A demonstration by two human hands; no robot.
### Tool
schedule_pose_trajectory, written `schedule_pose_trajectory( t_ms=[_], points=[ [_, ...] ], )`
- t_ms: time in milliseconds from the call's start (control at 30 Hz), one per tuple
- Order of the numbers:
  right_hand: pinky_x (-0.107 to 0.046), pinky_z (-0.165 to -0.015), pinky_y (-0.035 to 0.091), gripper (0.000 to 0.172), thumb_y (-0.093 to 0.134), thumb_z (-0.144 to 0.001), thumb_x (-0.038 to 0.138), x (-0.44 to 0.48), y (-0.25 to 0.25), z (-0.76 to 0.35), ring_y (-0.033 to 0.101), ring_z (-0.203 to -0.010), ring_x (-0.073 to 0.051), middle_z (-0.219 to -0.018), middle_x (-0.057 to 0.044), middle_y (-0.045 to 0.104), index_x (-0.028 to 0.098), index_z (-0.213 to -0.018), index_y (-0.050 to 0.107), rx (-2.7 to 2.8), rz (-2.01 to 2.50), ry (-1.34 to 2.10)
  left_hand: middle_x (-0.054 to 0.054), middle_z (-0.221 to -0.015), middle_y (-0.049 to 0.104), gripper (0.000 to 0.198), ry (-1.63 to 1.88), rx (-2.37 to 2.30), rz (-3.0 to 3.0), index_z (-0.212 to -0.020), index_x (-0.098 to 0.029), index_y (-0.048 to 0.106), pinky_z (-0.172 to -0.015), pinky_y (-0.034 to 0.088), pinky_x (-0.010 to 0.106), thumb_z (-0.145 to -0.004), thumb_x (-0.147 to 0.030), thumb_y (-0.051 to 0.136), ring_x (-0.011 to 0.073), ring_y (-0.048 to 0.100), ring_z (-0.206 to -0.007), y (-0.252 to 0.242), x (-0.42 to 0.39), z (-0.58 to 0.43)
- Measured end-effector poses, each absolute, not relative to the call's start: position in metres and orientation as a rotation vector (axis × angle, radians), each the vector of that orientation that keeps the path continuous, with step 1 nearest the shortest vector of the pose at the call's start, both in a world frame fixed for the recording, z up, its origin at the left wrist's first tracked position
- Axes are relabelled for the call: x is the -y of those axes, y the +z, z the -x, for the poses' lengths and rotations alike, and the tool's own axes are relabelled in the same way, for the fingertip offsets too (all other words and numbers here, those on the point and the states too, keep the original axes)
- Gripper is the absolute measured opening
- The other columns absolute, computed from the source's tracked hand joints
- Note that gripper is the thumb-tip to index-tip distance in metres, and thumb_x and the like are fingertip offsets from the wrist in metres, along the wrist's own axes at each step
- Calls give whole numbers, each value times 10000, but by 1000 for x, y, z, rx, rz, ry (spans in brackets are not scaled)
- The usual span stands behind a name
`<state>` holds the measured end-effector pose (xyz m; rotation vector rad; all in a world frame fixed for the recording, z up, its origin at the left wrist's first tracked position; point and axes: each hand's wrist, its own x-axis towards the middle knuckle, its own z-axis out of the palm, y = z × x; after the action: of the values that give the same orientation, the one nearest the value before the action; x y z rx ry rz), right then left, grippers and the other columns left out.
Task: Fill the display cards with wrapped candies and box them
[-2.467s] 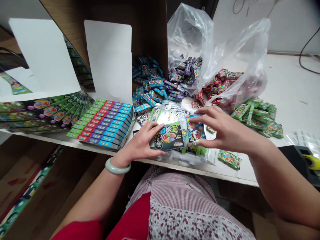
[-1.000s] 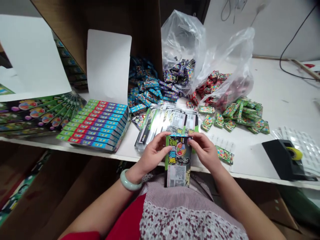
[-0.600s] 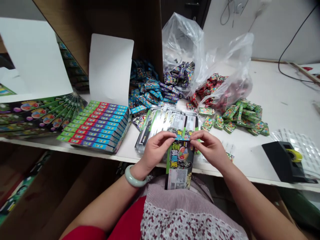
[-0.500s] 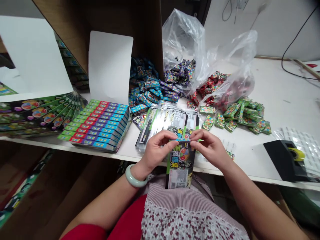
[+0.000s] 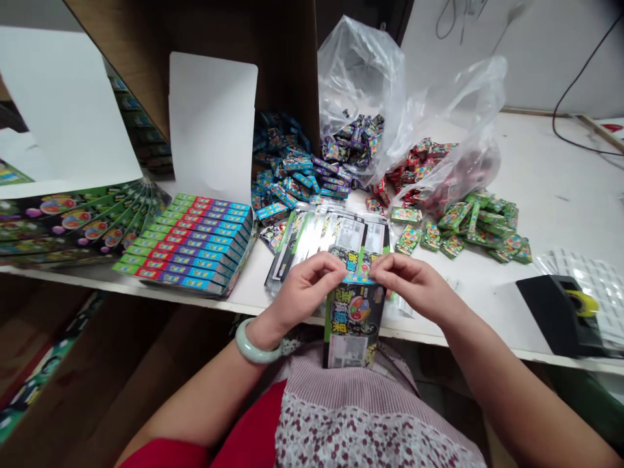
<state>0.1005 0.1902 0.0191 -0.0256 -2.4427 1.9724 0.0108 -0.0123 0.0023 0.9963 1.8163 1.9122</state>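
Note:
A printed black-and-green pouch [image 5: 351, 325] stands upright against my lap at the table's front edge. My left hand [image 5: 307, 289] pinches its top left corner. My right hand [image 5: 412, 286] pinches its top right corner. Both hands are closed on the pouch's mouth. Just behind my hands a stack of flat pouches [image 5: 331, 234] lies on the white table [image 5: 550, 188].
Left stands an open display box of striped packs [image 5: 195, 240], with fanned flat cartons [image 5: 73, 224] beside it. Behind lie heaps of blue [image 5: 287, 175], purple [image 5: 351, 140], red [image 5: 419, 162] and green candies [image 5: 478, 221], partly in clear bags. A black tape dispenser [image 5: 560, 315] sits at right.
I lifted one pouch off the stack, turned it upright over my lap, and moved both hands to pinch its top edge. The pouch's top has spread slightly.

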Motion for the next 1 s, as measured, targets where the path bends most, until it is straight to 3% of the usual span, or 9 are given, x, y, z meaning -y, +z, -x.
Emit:
schedule_pose_trajectory(
  t_ms=[133,467,567,667,1000],
  points=[
    [-335,-739,544,131,682,-837,316,-182,10,-116,631,-945,-192,-980,-61,648,225,-920,638,2401,-35,1711,60,-958,653,80,1826,-1850,-1136,-934,-197,683,-819,511,307,-875,-206,631,168,613,-934,1,24,-11],
    [-288,-670,537,49,617,-876,225,-168,-2,-120,625,-918,-161,-988,-57,618,221,-921,597,2292,33,1598,6,-739,585,109,1699,-1905,-986,-771,-155,608,-597,433,236,-852,-227,617,106,527,-659,15,8,-3],
    [-290,-680,537,30,607,-883,216,-170,-5,-122,619,-931,-167,-979,-58,613,220,-910,595,2301,18,1573,26,-795,611,142,1632,-1835,-1157,-778,-158,624,-694,469,264,-893,-230,583,127,572,-753,15,13,2],
    [-287,-678,535,24,597,-887,203,-172,-7,-123,616,-942,-171,-981,-60,607,219,-905,599,2330,0,1549,56,-951,647,102,1601,-1794,-1267,-917,-176,667,-846,488,312,-913,-225,578,160,608,-925,10,20,2],
    [-330,-788,524,86,550,-922,205,-174,-15,-118,612,-993,-179,-1003,-58,637,236,-971,613,2274,13,1600,59,-1119,629,303,1855,-1804,-869,-1162,-222,557,-861,519,264,-868,-194,625,152,621,-1007,-21,18,-16]
  ],
)
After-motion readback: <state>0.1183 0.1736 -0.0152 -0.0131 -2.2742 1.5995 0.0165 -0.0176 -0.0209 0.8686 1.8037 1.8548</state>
